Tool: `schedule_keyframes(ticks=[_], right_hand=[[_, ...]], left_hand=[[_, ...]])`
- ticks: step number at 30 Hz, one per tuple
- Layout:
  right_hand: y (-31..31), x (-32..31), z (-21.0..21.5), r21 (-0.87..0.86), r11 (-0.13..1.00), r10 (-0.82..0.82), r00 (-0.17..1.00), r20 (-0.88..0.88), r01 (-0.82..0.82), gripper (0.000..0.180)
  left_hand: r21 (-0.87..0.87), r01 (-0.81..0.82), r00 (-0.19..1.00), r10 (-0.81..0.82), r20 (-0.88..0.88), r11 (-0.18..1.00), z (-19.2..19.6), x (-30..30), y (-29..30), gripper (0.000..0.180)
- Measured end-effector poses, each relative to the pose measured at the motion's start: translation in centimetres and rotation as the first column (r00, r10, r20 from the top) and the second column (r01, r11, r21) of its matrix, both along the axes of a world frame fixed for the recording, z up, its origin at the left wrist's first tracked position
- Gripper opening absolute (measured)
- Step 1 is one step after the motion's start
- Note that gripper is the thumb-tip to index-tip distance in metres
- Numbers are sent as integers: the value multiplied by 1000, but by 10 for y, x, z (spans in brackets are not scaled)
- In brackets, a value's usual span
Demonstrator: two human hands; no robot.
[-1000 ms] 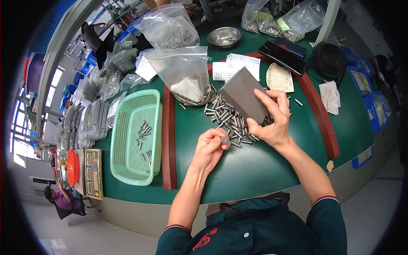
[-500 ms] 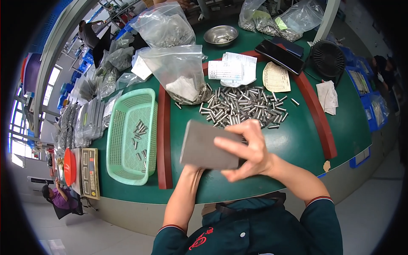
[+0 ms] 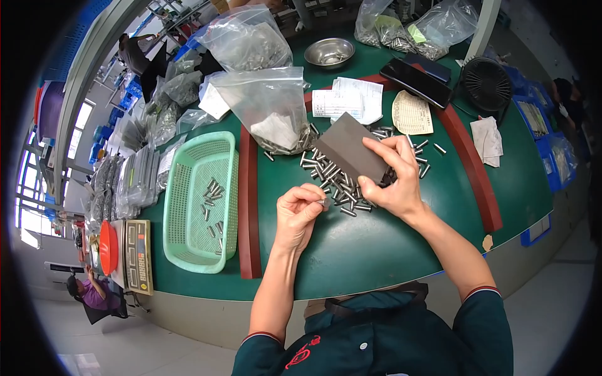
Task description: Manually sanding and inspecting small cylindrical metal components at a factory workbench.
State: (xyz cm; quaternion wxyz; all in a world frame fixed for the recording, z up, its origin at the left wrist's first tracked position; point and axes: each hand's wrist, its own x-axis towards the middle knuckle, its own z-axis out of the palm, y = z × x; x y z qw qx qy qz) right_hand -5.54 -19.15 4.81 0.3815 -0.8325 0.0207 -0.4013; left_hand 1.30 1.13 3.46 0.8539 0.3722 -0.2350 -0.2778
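Observation:
My right hand (image 3: pixel 394 182) grips a dark grey flat board (image 3: pixel 348 152), tilted over a pile of small metal pins (image 3: pixel 338 182) on the green table (image 3: pixel 376 244). My left hand (image 3: pixel 298 210) is pinched shut on one small metal pin at the pile's near left edge. A light green plastic basket (image 3: pixel 188 207) with several pins in it lies to the left, beyond a red strip (image 3: pixel 248 207).
Clear bags of metal parts (image 3: pixel 266 106) stand behind the pile. A steel bowl (image 3: pixel 330 52), papers (image 3: pixel 348 100), a black phone (image 3: pixel 416 81) and a small black fan (image 3: pixel 486 84) lie at the back. A scale (image 3: pixel 138 257) sits left of the basket.
The grey board was lifted toward me and to the left half a second ago; now it is back over the pin pile, and my left hand holds a pin beside it.

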Motion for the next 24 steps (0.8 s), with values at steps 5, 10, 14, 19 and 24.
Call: schedule_keyframes(ticks=[5,10,14,19,24], right_hand=[[32,-26,28,-280,924,313,935,167,-260,63],[6,1,13,-57,998,-8,1000,20,9,67],[29,-22,28,-196,939,317,934,167,-284,66],[1,-5,12,48,999,28,996,-89,-24,57],[6,-12,12,105,993,63,997,-33,-59,56]], left_hand=[[224,-32,960,92,-265,974,2,-6,0,24],[1,-8,989,7,145,1000,-3,5,2,25],[295,-130,982,164,-93,947,-3,-6,4,27],[11,-105,991,104,80,994,2,1,2,16],[-124,26,986,-46,-162,992,-4,2,0,15]])
